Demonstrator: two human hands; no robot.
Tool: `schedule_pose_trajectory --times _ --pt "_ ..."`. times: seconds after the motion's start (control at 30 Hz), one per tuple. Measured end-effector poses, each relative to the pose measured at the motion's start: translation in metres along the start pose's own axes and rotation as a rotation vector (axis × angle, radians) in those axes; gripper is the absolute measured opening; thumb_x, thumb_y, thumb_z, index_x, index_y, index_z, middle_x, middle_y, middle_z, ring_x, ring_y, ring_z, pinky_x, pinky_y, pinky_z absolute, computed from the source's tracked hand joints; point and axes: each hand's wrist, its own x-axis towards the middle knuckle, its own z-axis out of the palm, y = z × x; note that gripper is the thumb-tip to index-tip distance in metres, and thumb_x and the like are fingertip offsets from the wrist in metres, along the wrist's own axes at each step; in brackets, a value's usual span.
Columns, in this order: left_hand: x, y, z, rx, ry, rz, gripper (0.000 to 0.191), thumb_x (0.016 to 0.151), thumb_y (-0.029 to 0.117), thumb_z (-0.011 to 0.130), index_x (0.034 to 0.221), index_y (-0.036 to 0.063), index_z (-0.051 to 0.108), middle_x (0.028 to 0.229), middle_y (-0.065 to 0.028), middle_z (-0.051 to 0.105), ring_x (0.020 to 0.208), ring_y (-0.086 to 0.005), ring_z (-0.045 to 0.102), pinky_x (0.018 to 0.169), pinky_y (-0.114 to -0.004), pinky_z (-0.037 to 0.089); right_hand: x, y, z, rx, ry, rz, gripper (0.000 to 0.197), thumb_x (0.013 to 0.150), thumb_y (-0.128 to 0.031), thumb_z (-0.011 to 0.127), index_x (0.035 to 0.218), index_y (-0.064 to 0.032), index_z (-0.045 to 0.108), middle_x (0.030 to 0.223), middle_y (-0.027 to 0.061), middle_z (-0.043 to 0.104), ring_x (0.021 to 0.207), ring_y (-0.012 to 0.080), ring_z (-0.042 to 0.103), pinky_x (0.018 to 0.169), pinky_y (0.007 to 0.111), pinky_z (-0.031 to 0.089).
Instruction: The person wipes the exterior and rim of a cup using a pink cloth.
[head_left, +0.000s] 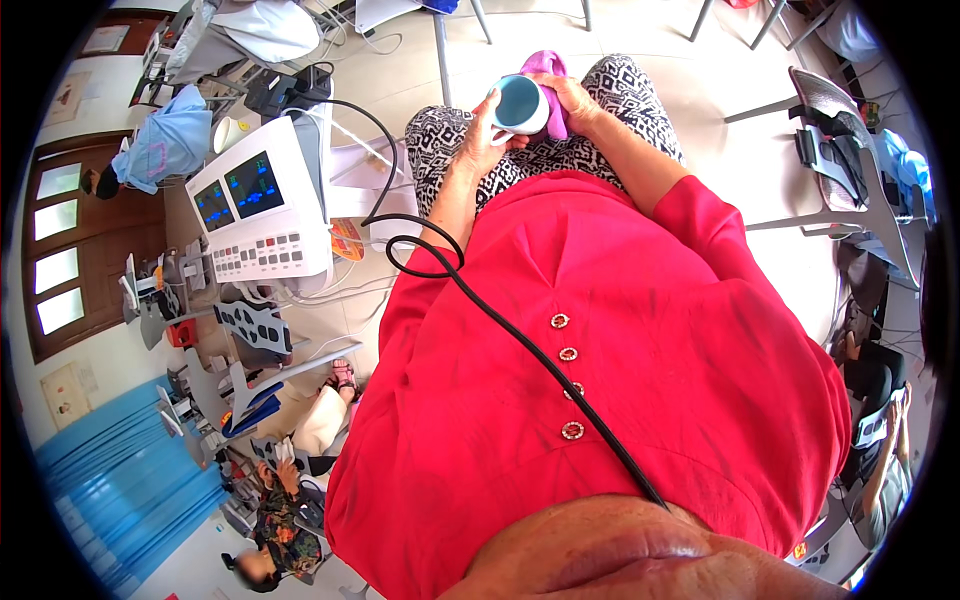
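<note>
Above my lap I hold a ceramic mug, white outside and pale blue inside, tilted so that its open mouth faces me. No contents show inside it. My left hand grips the mug at its left side and by the handle, thumb along the rim. Bunched in my right hand is a purple cloth, which lies against the mug's right side. Some of my right fingers are hidden behind the cloth. Patterned black-and-white trousers cover my knees beneath both hands.
To my left stands a white electronic device with two lit displays and many buttons. A black cable runs across my chest to that side. A paper cup is behind the device. Chairs stand at right; other people sit nearby.
</note>
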Motion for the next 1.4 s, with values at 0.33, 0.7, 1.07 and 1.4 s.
schedule_pose_trajectory --times 0.33,0.7,1.07,1.4 --pt "0.011 -0.011 -0.008 -0.05 0.088 0.015 0.068 0.096 0.07 0.043 0.124 0.0097 0.061 0.095 -0.0123 0.07 0.073 -0.0253 0.067 0.064 -0.039 0.056 -0.014 -0.01 0.015 -0.011 0.106 -0.034 0.039 0.084 -0.024 0.08 0.111 0.0007 0.068 0.1 0.0101 0.073 0.086 0.0206 0.071 0.079 0.034 0.059" --pt "0.019 -0.011 -0.017 -0.321 0.231 -0.003 0.074 0.098 0.072 0.033 0.135 0.0109 0.051 0.116 -0.0136 0.066 0.099 -0.0311 0.066 0.084 -0.047 0.057 -0.034 0.005 0.051 -0.99 -0.086 -0.412 0.043 0.099 -0.043 0.058 0.127 -0.0109 0.062 0.11 0.0159 0.069 0.101 0.0325 0.065 0.093 0.039 0.05" --pt "0.016 -0.009 -0.014 -0.197 0.065 -0.059 0.072 0.097 0.067 0.045 0.134 0.0059 0.052 0.114 -0.0165 0.065 0.098 -0.0307 0.066 0.086 -0.045 0.057 -0.039 -0.004 0.052 -0.93 -0.017 -0.606 0.053 0.095 -0.044 0.059 0.134 -0.0092 0.057 0.131 0.0206 0.061 0.116 0.038 0.06 0.102 0.04 0.046" --pt "0.003 0.001 -0.002 -0.027 0.013 -0.051 0.056 0.095 0.061 0.055 0.118 0.0109 0.062 0.093 -0.0098 0.07 0.078 -0.0249 0.068 0.068 -0.039 0.057 -0.013 -0.011 0.024 -0.386 -0.031 -0.363 0.05 0.093 -0.049 0.063 0.105 -0.0008 0.071 0.092 0.0106 0.073 0.085 0.016 0.068 0.078 0.033 0.055"
